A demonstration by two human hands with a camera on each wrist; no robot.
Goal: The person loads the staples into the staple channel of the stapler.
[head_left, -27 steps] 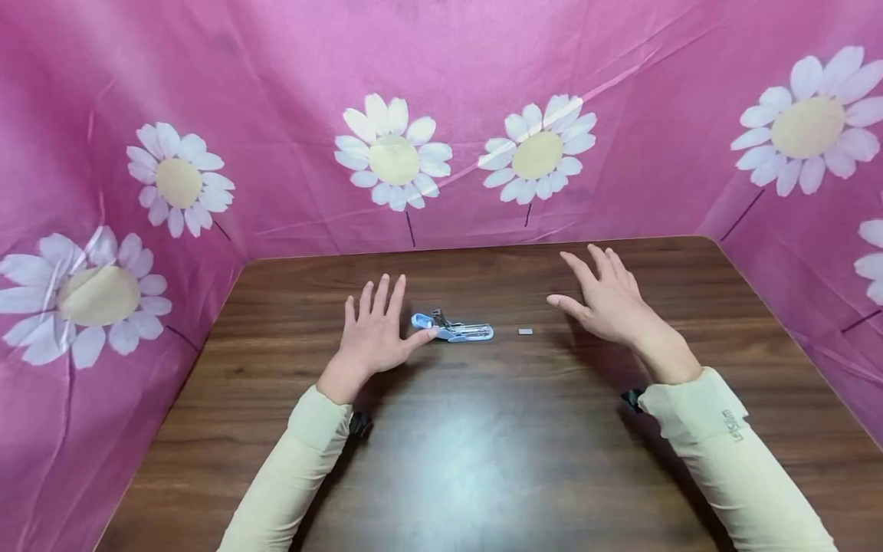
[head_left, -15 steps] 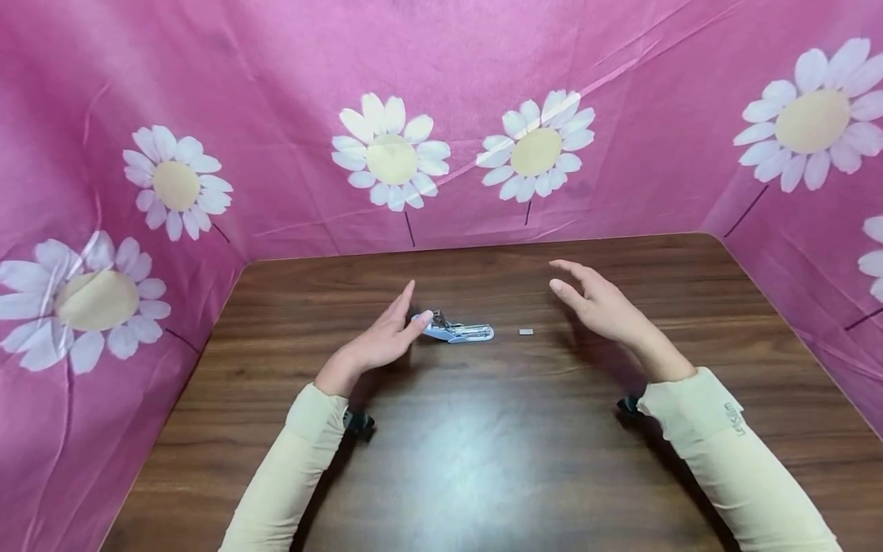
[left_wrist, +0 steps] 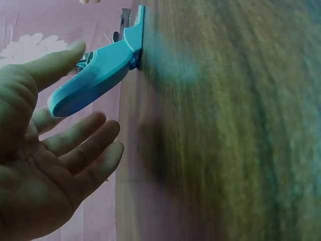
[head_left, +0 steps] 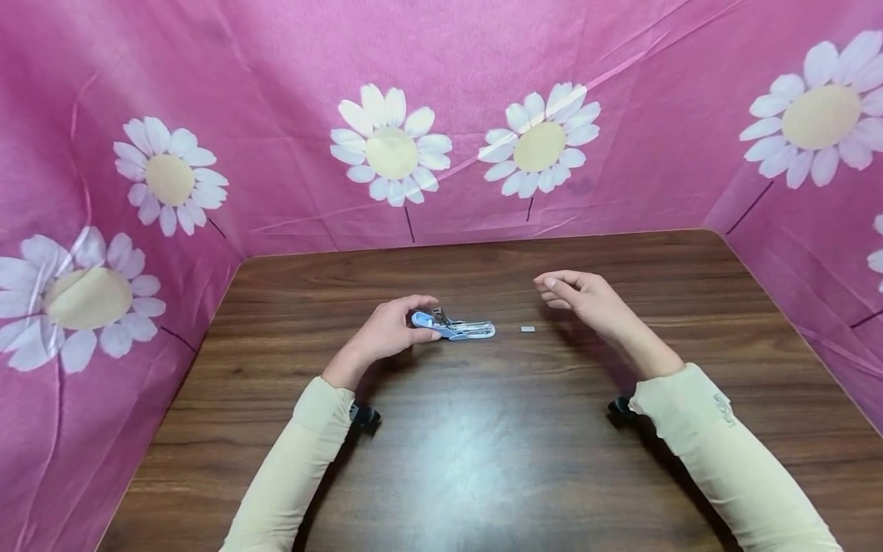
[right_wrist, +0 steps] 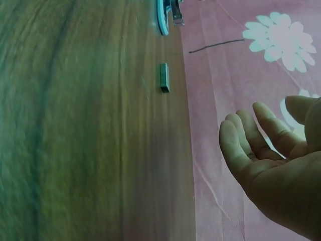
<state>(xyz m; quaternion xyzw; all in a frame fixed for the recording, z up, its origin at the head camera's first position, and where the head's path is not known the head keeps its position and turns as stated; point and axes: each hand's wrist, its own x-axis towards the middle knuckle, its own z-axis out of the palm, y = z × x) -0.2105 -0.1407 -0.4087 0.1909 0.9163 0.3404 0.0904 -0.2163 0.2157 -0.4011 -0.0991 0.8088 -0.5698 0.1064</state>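
Note:
A light-blue stapler [head_left: 472,330] lies on the wooden table, its top swung back and metal inner parts bare. My left hand [head_left: 386,330] is around its left end, thumb on the near side and index finger on the far side. In the left wrist view, the stapler's blue body [left_wrist: 95,78] passes between thumb and fingers; the other fingers stand apart from it, and contact is unclear. A short grey strip of staples [head_left: 527,329] lies right of the stapler. My right hand [head_left: 582,295] hovers beyond the strip to the right, fingers loosely bent, holding nothing.
The brown wooden table [head_left: 441,445] reaches back to a pink cloth [head_left: 290,115] printed with white daisies, which hangs around its back and sides. Black wrist cameras show under both cuffs.
The left hand has turned and bent its fingers around the stapler's left end. The right hand's fingers have curled in and moved slightly left. Stapler and staples stay put.

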